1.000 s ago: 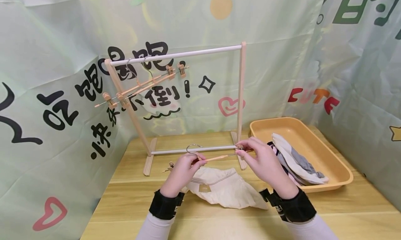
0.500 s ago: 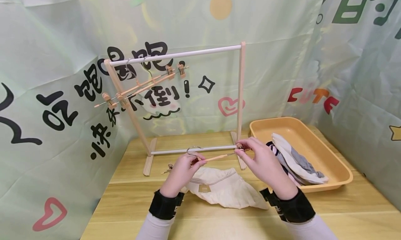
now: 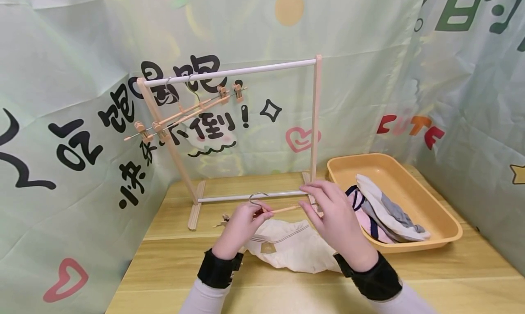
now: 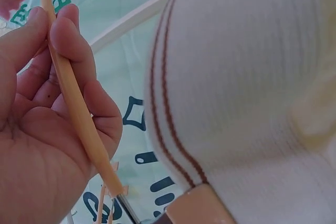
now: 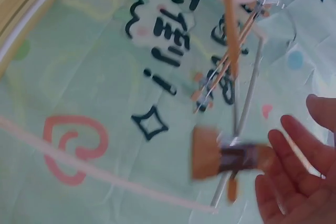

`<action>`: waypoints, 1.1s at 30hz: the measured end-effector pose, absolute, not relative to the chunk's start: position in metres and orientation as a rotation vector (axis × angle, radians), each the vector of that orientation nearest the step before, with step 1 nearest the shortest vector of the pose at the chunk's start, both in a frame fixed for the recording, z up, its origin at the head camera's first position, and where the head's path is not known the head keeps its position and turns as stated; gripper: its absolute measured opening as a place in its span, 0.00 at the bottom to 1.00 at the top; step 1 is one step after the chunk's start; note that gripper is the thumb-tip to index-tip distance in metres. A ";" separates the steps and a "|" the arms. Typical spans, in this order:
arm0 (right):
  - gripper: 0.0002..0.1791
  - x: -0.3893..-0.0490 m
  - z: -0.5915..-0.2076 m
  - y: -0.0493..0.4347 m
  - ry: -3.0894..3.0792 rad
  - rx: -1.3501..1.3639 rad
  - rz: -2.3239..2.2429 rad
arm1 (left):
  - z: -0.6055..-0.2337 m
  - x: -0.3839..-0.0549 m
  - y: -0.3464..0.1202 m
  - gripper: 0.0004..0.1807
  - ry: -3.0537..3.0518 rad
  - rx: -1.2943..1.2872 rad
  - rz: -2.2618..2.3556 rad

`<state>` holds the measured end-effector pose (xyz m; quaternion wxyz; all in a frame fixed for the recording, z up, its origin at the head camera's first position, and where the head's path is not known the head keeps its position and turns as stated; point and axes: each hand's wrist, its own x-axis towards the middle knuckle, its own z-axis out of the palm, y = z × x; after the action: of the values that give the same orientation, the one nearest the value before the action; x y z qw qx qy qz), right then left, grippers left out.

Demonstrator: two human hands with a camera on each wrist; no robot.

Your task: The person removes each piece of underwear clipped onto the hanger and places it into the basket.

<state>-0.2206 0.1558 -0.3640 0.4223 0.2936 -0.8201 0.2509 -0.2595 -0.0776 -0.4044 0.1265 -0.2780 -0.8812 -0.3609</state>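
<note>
My left hand [image 3: 239, 223] grips the wooden bar [image 4: 79, 108] of a clip hanger, pinching it between thumb and fingers. The hanger's metal hook [image 3: 258, 196] rises above that hand. At one end a clip [image 4: 202, 205] bites the edge of a cream cloth garment [image 3: 295, 245] with brown stitching and a tan label. The other clip [image 5: 207, 153] has no cloth in it. My right hand [image 3: 334, 218] is beside this clip, thumb spread away and fingers loosely extended, fingertips right at the clip's handle end.
Behind the hands stands a wooden rack with a white top rail [image 3: 246, 70]; two empty clip hangers [image 3: 188, 109] hang at its left. A yellow tray [image 3: 445, 223] at the right holds folded clothes [image 3: 393, 213] in white, grey and pink. Printed fabric surrounds the wooden table [image 3: 164, 268].
The right hand has let go of the right-hand clip, its thumb and fingers spreading, and has shifted slightly left. The left hand and hanger have moved a little to the right.
</note>
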 end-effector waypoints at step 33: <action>0.13 -0.220 -0.406 0.118 -2.331 0.890 0.453 | -0.407 -0.253 -0.068 0.07 -2.609 -0.985 -1.056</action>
<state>-0.2195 0.1182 -0.4062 0.2981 0.3349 -0.8774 0.1705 -0.2534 -0.0677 -0.4068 0.0797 -0.3293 -0.8722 -0.3529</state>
